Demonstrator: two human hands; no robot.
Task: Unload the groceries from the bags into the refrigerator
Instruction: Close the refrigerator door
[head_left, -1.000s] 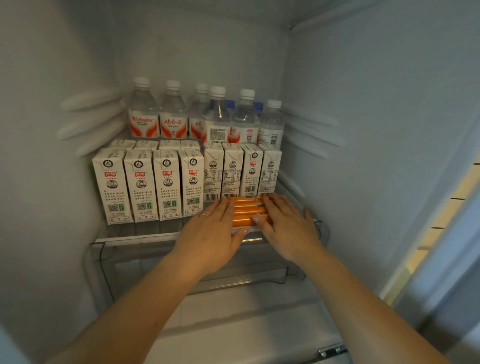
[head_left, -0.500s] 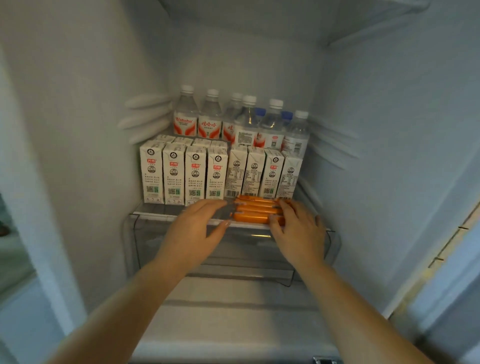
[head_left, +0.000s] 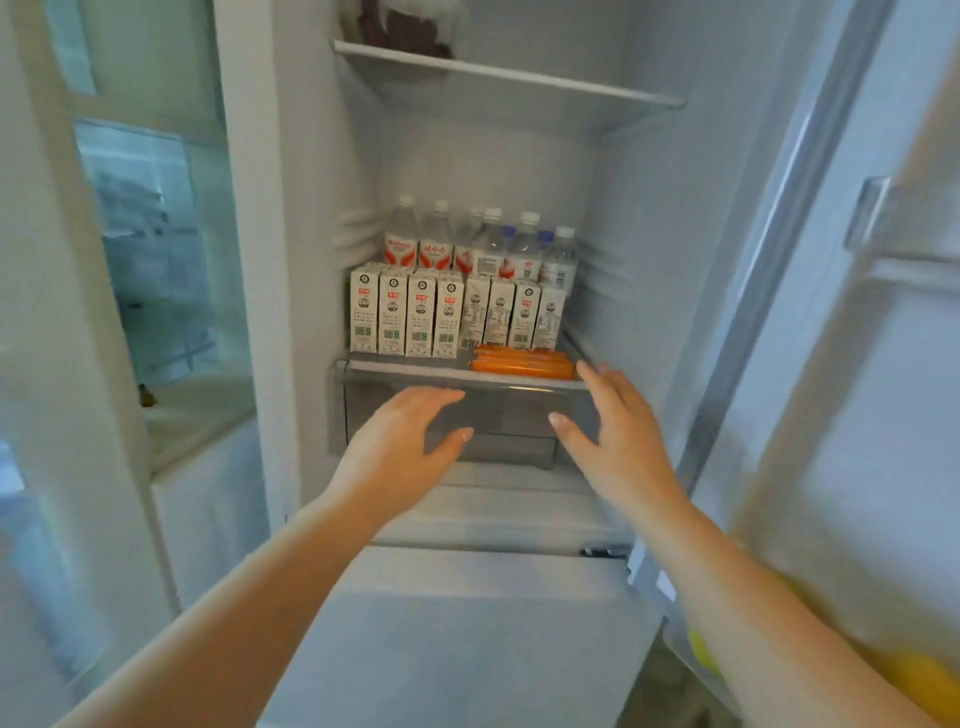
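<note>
Fridge (head_left: 613, 218) partly stocked, hands empty.
Bottles (head_left: 483, 244), cartons (head_left: 447, 317) and orange sausages (head_left: 522, 361) sit on the shelf (head_left: 415, 370); no bags are visible, so what remains is unclear. Left hand (head_left: 400, 447) and right hand (head_left: 618, 431) hover before the drawer (head_left: 498, 415), fingers spread and relaxed, gripping nothing.

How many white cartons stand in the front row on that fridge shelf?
8 in the front row: four cartons on the left facing forward, four on the right, behind the orange sticks. More may hide behind.
</note>
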